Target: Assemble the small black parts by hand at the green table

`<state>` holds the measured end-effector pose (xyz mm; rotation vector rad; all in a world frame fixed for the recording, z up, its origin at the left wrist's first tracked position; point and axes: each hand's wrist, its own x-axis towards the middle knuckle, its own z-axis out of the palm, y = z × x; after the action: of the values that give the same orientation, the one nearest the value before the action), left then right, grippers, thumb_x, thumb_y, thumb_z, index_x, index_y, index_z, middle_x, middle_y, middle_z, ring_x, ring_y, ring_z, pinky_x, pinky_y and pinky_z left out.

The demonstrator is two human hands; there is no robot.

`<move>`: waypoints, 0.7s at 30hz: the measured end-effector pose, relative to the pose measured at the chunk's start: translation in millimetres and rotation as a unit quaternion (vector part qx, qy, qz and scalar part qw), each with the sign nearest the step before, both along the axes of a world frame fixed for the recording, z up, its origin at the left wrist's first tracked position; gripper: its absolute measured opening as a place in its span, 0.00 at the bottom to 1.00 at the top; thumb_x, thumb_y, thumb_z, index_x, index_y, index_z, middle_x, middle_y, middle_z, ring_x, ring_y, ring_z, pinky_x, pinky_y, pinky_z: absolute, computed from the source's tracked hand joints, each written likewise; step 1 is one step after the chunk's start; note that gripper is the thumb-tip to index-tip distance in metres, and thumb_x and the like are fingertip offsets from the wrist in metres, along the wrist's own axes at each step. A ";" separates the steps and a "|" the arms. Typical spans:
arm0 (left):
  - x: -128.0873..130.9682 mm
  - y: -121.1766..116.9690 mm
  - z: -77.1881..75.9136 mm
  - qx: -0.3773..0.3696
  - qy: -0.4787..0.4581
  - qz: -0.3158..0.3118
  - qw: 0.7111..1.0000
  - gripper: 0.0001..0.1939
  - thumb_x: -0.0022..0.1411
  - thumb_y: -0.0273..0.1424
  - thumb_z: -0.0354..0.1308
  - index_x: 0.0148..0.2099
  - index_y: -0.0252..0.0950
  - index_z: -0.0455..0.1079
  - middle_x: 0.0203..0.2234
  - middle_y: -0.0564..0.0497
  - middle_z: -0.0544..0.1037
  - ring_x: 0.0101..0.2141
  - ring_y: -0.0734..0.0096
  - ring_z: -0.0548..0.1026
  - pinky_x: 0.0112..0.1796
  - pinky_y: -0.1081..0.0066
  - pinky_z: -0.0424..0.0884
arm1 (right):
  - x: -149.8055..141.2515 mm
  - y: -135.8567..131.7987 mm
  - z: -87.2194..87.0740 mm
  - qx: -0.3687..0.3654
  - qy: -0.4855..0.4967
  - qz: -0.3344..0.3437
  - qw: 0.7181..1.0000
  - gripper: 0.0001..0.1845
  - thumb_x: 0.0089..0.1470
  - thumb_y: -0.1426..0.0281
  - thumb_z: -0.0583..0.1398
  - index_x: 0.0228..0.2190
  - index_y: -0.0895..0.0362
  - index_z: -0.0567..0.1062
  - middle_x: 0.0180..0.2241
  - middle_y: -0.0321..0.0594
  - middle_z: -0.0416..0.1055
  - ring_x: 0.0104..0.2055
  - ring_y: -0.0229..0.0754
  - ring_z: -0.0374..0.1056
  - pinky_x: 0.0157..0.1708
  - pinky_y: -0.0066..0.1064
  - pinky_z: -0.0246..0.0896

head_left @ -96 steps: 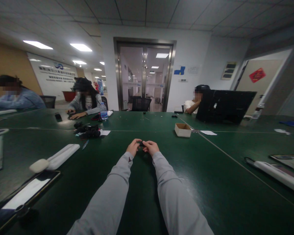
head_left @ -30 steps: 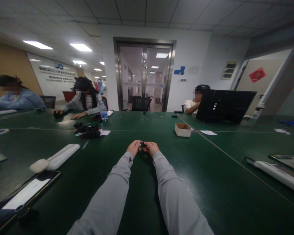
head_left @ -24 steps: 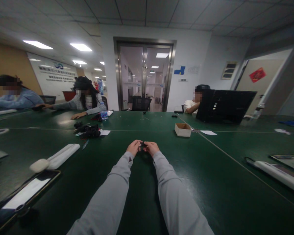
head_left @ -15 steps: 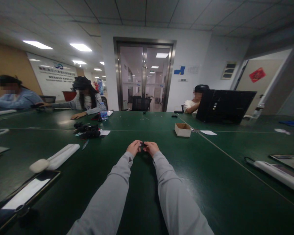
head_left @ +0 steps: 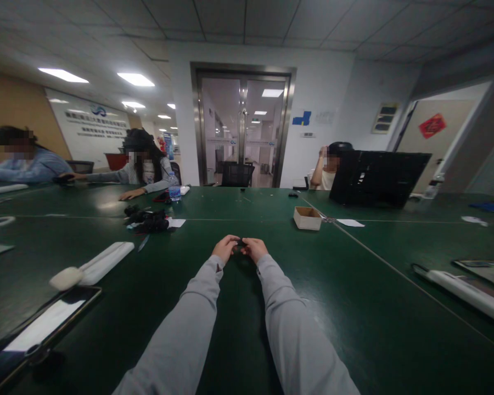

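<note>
My left hand (head_left: 225,248) and my right hand (head_left: 255,249) meet over the middle of the green table (head_left: 239,307), both in grey sleeves. Between their fingertips is a small dark object (head_left: 240,243), pinched from both sides. It is too small and too much covered by the fingers for me to tell its kind. The fingers of both hands are closed around its ends. Beyond my right hand, to the right, stands an open cardboard box (head_left: 307,219).
Black gear (head_left: 148,220) and a water bottle (head_left: 174,191) stand to the left. Nearer lie a white power strip (head_left: 109,262) and a phone (head_left: 51,323). A black monitor (head_left: 379,178) stands at the right. Several people sit across the table.
My hands stay in almost the same place, with the small dark object still between them. The person behind the monitor has raised a hand to the head.
</note>
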<state>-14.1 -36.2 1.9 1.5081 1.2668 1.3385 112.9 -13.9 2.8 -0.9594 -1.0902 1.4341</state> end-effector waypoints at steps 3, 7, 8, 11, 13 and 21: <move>-0.7 1.2 -1.2 -0.006 0.012 -0.004 1.000 0.12 0.52 0.31 0.46 0.36 0.34 0.69 0.15 0.56 0.66 0.17 0.80 0.62 0.20 0.78 0.59 | -0.1 0.1 0.1 0.002 0.005 0.001 1.000 0.06 0.41 0.74 0.58 0.17 0.63 0.70 0.11 0.37 0.65 0.13 0.32 0.60 0.12 0.21 0.55; -1.4 3.7 -3.5 -0.001 0.007 -0.001 1.000 0.11 0.50 0.29 0.49 0.36 0.34 0.69 0.21 0.54 0.70 0.19 0.80 0.64 0.21 0.79 0.61 | 0.1 0.5 -0.1 -0.001 0.006 0.003 1.000 0.06 0.40 0.74 0.59 0.16 0.63 0.70 0.12 0.37 0.66 0.14 0.32 0.61 0.12 0.21 0.55; -1.5 4.0 -3.9 0.000 0.005 -0.001 1.000 0.11 0.50 0.29 0.49 0.36 0.34 0.69 0.21 0.54 0.70 0.19 0.80 0.64 0.21 0.79 0.61 | 0.2 0.7 -0.3 -0.001 0.005 0.003 1.000 0.06 0.41 0.74 0.59 0.17 0.63 0.70 0.12 0.37 0.66 0.14 0.32 0.61 0.12 0.21 0.55; -1.7 4.1 -4.1 -0.003 0.014 -0.002 1.000 0.12 0.52 0.31 0.48 0.36 0.34 0.69 0.17 0.55 0.68 0.17 0.80 0.63 0.20 0.79 0.61 | 0.2 1.4 -1.0 0.000 0.002 -0.001 1.000 0.06 0.41 0.74 0.59 0.17 0.63 0.70 0.12 0.37 0.66 0.14 0.32 0.61 0.12 0.21 0.56; -1.8 3.3 -3.5 -0.004 0.019 -0.001 1.000 0.12 0.53 0.33 0.47 0.36 0.34 0.69 0.15 0.56 0.66 0.16 0.80 0.62 0.20 0.78 0.60 | 0.2 1.7 -1.2 0.001 -0.001 -0.002 1.000 0.06 0.41 0.74 0.59 0.17 0.63 0.70 0.12 0.37 0.66 0.14 0.32 0.61 0.12 0.21 0.56; -1.9 0.4 -1.1 -0.002 0.026 -0.001 1.000 0.13 0.54 0.34 0.46 0.36 0.34 0.69 0.15 0.55 0.67 0.16 0.80 0.62 0.19 0.79 0.60 | 0.7 1.5 -1.7 0.008 -0.006 0.002 1.000 0.06 0.41 0.74 0.58 0.17 0.63 0.70 0.12 0.38 0.66 0.14 0.32 0.61 0.13 0.21 0.56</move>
<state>-16.0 -35.8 0.8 1.5513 1.2988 1.3022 113.6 -12.5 1.1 -0.9563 -1.1121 1.4215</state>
